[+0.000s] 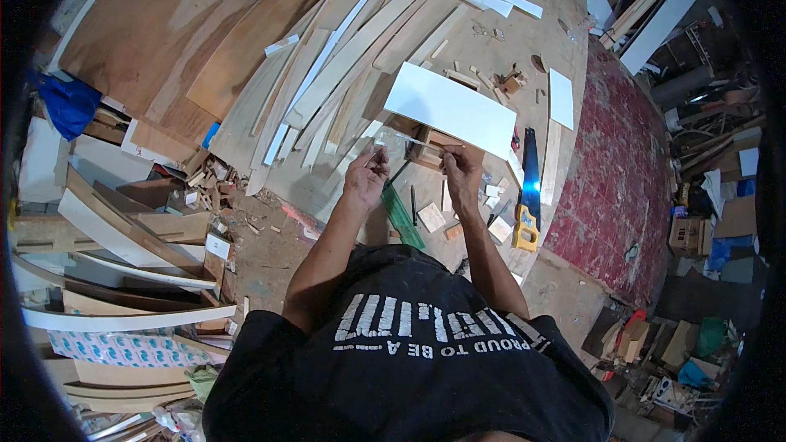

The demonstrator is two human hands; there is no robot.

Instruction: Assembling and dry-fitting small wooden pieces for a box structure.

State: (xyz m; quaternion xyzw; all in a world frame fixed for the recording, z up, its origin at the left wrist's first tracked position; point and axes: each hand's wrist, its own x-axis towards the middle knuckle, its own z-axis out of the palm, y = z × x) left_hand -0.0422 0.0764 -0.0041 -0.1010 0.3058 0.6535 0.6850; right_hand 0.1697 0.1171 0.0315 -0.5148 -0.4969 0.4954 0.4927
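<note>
In front of me my right hand [462, 176] pinches a thin light stick [422, 142], which points left toward my other hand. My left hand [368, 173] is raised beside it with curled fingers; whatever may be between its fingertips is too small to name. Just beyond both hands a white rectangular panel [450, 109] rests on a small open wooden box [427, 151], hiding part of it. Below my left hand lies a green strip [403, 217], with a dark pen-like tool [414, 207] next to it.
A handsaw [528, 196] with a yellow handle lies to the right on the worktable [495, 41]. Long wooden strips [348, 61] cover its far left part. Small wood blocks [431, 217] sit close to me. Curved boards [131, 317] stack at left; a worn red panel [606, 172] stands at right.
</note>
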